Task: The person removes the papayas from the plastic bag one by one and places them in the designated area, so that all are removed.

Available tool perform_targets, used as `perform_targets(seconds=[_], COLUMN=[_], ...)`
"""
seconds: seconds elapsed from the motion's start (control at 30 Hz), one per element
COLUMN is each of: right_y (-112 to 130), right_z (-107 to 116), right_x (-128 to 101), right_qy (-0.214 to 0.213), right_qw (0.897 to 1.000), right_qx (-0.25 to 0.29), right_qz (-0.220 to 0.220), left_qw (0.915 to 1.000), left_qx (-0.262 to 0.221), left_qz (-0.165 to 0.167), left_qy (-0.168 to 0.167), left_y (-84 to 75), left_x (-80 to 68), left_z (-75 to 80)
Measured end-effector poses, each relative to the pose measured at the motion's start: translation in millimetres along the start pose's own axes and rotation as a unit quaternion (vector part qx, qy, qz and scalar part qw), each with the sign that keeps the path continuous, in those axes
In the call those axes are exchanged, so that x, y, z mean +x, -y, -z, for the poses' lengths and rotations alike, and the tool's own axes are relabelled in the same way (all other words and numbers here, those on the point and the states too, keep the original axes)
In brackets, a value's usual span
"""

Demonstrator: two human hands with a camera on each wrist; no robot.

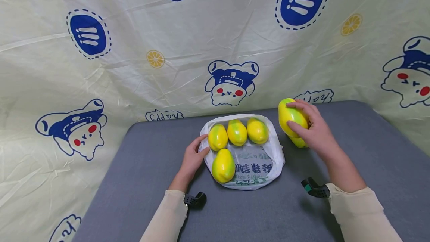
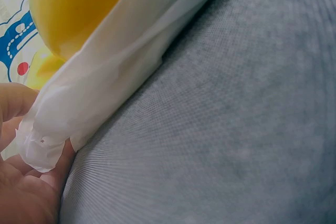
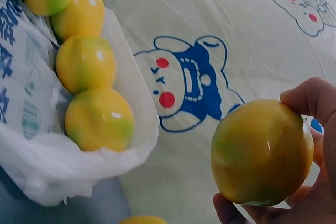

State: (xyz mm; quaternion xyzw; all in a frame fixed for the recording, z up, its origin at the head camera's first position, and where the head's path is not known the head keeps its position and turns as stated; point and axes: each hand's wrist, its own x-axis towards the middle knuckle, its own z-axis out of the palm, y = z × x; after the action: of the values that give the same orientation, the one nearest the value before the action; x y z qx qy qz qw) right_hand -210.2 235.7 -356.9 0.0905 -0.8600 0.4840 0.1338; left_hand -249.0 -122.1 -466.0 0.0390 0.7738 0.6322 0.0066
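A white plastic bag (image 1: 258, 163) lies flat on the grey table (image 1: 141, 167) with several yellow-green fruits on it: three in a row (image 1: 237, 132) and one in front (image 1: 223, 165). My left hand (image 1: 198, 150) pinches the bag's left edge (image 2: 42, 145) beside a fruit (image 2: 73, 9). To the right of the bag my right hand (image 1: 302, 122) grips another fruit (image 1: 285, 115), lifted above a further fruit (image 1: 299, 142) lying on the table. The right wrist view shows the held fruit (image 3: 260, 153) in my fingers (image 3: 310, 98), with the bag (image 3: 42, 166) and its fruits (image 3: 100, 119) to the left.
A pale cloth printed with blue cartoon figures (image 1: 231, 81) hangs behind and around the table. Bare grey table surface (image 2: 236, 129) stretches on both sides of the bag and in front of it.
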Motion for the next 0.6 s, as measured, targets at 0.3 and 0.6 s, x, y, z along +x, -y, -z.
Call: perform_targets(seconds=[0.3,0.6], right_y=[-16,-44], right_z=[11,20], right_x=[2,5], right_qy=[-0.045,-0.090], right_qw=[0.998,0.991], right_qx=[-0.002,-0.005], right_qz=[-0.043,-0.100], left_qw=[0.9999,0.9999], left_qx=[0.004,0.009], left_qz=[-0.011,-0.010], left_qy=[0.002,0.001], left_y=[2.2,1.6], left_x=[0.8,0.5], left_z=[0.2,0.0])
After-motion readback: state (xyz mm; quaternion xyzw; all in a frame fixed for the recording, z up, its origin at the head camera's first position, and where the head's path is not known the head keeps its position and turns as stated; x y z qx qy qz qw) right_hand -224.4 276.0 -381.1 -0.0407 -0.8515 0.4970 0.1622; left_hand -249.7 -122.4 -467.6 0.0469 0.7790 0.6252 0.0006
